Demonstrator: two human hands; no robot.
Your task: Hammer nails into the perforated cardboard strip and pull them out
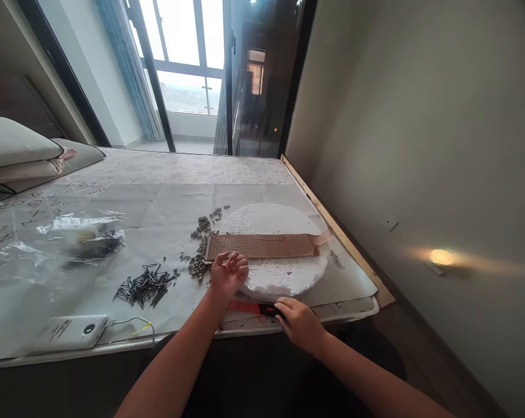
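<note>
My left hand (231,273) is turned palm up with loosely curled fingers, just in front of a perforated brown cardboard strip (262,246). Nothing can be made out in that palm. The strip lies across a round white foam slab (283,277), with rows of small holes in its left part and a torn right end. At the bed's front edge, my right hand (300,323) has its fingers closed around the black end of a red-and-black tool (245,306); its kind is unclear. Small grey stones (198,266) are heaped along the slab's left side.
Black nails (144,285) lie in a pile left of the stones. Behind them is a clear plastic bag (92,238) with dark contents. A white power bank (73,332) with a cable sits at the front left. A wooden bed rail (332,223) runs along the right wall.
</note>
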